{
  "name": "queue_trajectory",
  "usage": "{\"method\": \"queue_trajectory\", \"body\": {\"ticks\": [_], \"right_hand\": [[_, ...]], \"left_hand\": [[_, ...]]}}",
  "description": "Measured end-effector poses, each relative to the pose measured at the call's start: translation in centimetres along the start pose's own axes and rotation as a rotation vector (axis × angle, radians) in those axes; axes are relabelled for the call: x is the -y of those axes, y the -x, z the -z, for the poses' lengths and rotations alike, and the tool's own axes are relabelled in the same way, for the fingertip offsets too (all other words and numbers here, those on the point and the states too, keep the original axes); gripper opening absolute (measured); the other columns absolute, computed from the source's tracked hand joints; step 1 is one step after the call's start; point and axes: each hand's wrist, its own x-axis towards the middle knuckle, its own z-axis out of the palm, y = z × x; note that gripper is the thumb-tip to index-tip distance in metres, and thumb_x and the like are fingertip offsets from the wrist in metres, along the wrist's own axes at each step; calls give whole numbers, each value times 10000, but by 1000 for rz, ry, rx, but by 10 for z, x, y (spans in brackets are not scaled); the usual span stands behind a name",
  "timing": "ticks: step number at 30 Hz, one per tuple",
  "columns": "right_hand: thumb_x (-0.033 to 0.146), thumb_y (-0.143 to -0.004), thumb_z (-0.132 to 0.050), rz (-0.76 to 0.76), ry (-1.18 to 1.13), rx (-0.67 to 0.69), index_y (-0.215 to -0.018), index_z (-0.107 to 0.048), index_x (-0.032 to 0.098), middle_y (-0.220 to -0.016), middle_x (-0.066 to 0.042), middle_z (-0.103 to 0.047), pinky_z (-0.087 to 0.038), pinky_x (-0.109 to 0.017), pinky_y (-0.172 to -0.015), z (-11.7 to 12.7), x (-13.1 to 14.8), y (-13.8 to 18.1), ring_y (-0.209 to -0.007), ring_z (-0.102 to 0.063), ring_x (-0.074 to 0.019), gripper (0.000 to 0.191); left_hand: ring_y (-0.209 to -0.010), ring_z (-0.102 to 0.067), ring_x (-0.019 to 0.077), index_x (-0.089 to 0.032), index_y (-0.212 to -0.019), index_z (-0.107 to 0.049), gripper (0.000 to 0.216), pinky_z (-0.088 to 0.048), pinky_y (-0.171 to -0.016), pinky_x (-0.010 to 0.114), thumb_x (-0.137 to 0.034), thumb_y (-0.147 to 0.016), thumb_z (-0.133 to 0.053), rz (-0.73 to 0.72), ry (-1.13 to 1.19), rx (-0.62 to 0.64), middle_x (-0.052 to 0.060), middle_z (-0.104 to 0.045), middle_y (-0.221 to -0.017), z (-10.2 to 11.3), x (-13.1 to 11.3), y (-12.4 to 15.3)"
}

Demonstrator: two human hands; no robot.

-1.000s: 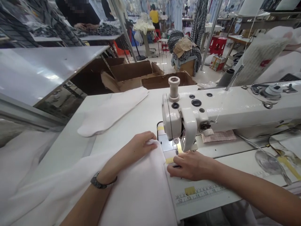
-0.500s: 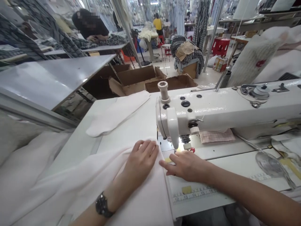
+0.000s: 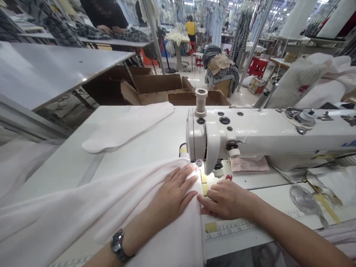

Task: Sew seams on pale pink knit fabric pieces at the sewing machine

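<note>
A long white fabric (image 3: 155, 226) runs across the table and under my left hand (image 3: 174, 196), which lies flat on it with fingers spread, a wristwatch on the wrist. My right hand (image 3: 228, 200) curls against the fabric's right edge, just in front of the presser foot (image 3: 218, 172) of a white sewing machine (image 3: 258, 139). Lit yellow tape marks (image 3: 204, 183) show beside that edge. The needle is hidden behind the machine's head. A second white fabric piece (image 3: 125, 126) lies farther back on the white sewing table (image 3: 69, 167).
A ruler strip (image 3: 230, 230) runs along the table's front. A pink folded cloth (image 3: 249, 165) sits under the machine arm. Cardboard boxes (image 3: 155, 89) stand behind the table, beside a metal sheet (image 3: 55, 70). A co-worker (image 3: 102, 15) works at a far table.
The fabric has spread wider to the left across the table. My left hand has slid toward the machine, and my right hand has closed in on the fabric's edge.
</note>
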Motion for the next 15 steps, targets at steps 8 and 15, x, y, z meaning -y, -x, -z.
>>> {"method": "queue_trajectory", "body": {"ticks": [8,15], "right_hand": [[332,-1049,-325,-68,-25,-120,-1037,-610,141,-577,25,-560,-146,-308,-447,1,-9,-3,-447,-416,-123,343],[284,-1040,-358,-66,-47,-151,-969,-612,147,-554,44,-526,-161,-294,-472,-2,-9,-1,-448,-383,-107,296]], "left_hand": [[-1318,-461,309,-167,-1184,-553,282,-407,-1073,512,-208,-979,-362,-49,49,-11,157,-592,-1287,3,16,-9],[-1179,-558,313,-157,-1160,-558,257,-459,-1002,560,-153,-963,-392,-112,9,-82,165,-624,-1188,3,15,-11]]}}
